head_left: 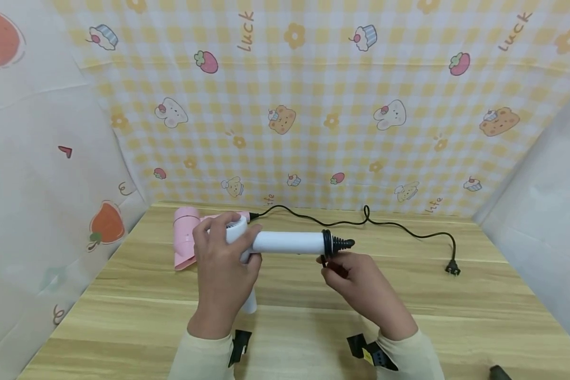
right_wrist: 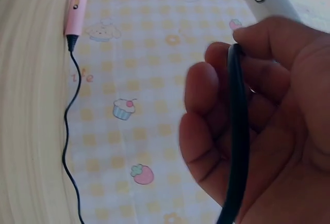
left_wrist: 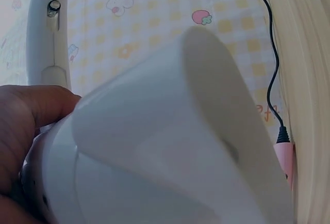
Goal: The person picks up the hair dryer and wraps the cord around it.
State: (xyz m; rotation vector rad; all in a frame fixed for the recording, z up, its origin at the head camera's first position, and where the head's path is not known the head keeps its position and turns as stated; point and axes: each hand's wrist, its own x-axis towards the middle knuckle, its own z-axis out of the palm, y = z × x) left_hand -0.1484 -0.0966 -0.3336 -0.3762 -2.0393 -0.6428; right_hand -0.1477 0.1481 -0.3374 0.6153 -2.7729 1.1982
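Note:
My left hand (head_left: 223,258) grips a white hair dryer (head_left: 288,243) around its head, above the table. Its handle points right, and the nozzle (left_wrist: 139,131) fills much of the left wrist view. Black cord (head_left: 327,244) is wound in loops around the handle's end, beside the ribbed cord sleeve (head_left: 343,243). Just below those loops, my right hand (head_left: 361,282) pinches a stretch of the black cord (right_wrist: 238,126) between thumb and fingers. In the right wrist view the cord crosses in front of the palm and curled fingers.
Behind my left hand, a pink hair dryer (head_left: 185,236) lies on the wooden table (head_left: 456,316). Its thin black cord (head_left: 309,218) runs along the back edge to a plug (head_left: 453,267) at the right. A dark object (head_left: 499,372) shows at the front right edge.

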